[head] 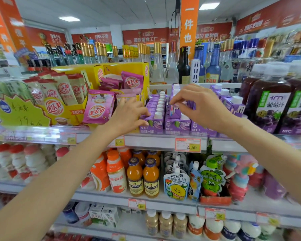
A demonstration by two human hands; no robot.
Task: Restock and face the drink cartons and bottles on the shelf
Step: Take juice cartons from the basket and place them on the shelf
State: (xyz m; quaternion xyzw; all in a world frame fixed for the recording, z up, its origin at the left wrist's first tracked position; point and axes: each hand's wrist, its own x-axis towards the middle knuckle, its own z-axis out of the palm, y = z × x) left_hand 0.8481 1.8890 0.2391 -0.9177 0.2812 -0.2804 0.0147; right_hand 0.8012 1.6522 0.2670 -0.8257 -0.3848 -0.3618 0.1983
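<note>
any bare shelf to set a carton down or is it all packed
The carton shelf is crowded: purple cartons sit packed between the pink sachets and grape juice bottles. Barest patch: third shelf down, between the small white cartons and beige bottles.

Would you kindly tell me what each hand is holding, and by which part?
Left hand: front purple carton, upper-left edge; right hand: next-row carton, top.
</note>
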